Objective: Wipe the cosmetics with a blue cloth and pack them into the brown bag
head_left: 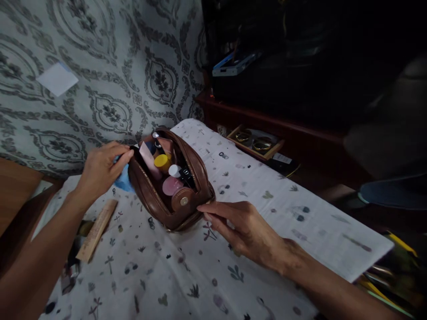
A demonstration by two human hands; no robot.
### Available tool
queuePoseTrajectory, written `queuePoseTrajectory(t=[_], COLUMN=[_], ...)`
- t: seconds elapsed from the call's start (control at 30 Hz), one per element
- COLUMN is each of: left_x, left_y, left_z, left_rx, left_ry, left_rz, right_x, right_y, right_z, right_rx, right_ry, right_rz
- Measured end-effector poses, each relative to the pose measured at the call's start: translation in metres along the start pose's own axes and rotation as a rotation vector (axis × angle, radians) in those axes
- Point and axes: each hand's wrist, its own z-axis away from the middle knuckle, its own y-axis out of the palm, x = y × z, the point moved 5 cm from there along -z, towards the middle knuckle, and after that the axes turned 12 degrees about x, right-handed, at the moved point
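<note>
A brown cosmetic bag (147,194) lies unzipped on the printed white cloth, its mouth facing up. Inside it I see a yellow-capped container (162,162), a white cap (175,170), a round pink item (171,186), a pale pink tube (149,159) and a round brown case (183,199). My left hand (105,166) pinches the bag's far left end, thumb and fingers together. At the near right end, my right hand (238,222) pinches the bag's edge near the zipper; whether it has the zipper pull is too small to tell.
A beige flat box (97,231) and several dark small items lie left of the bag on the cloth (150,275). Behind on the right is an open drawer (263,153) with round gold-rimmed items. A patterned wall stands behind. Someone's blue-clad leg (390,193) shows at right.
</note>
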Motion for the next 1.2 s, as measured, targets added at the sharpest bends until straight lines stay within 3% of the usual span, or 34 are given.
queuePoseTrajectory(t=[0.23, 0.37, 0.57, 0.77, 0.93, 1.03, 1.2], left_x=[-0.007, -0.003, 0.015, 0.051, 0.066, 0.066, 0.059], left_y=[0.026, 0.054, 0.103, 0.121, 0.132, 0.136, 0.134], left_z=[0.021, 0.052, 0.121, 0.189, 0.23, 0.245, 0.261], left_rx=[-0.124, -0.249, -0.08, -0.092, -0.061, -0.023, -0.047], left_ry=[-0.079, -0.188, -0.323, -0.452, -0.6, -0.655, -0.544], left_rz=[0.101, 0.199, 0.166, -0.03, -0.098, -0.081, 0.033], right_x=[-0.005, -0.012, -0.021, -0.028, -0.003, 0.027, 0.061], right_y=[0.001, 0.002, 0.003, 0.009, 0.027, 0.045, 0.082], right_z=[0.002, 0.005, 0.005, 0.009, 0.014, 0.005, -0.017], right_rx=[-0.009, -0.047, 0.005, -0.015, 0.063, 0.182, 0.354], right_ry=[0.017, 0.055, 0.277, 0.231, 0.26, 0.076, -0.178], right_rz=[0.047, 0.02, -0.039, 0.05, -0.017, 0.049, 0.043])
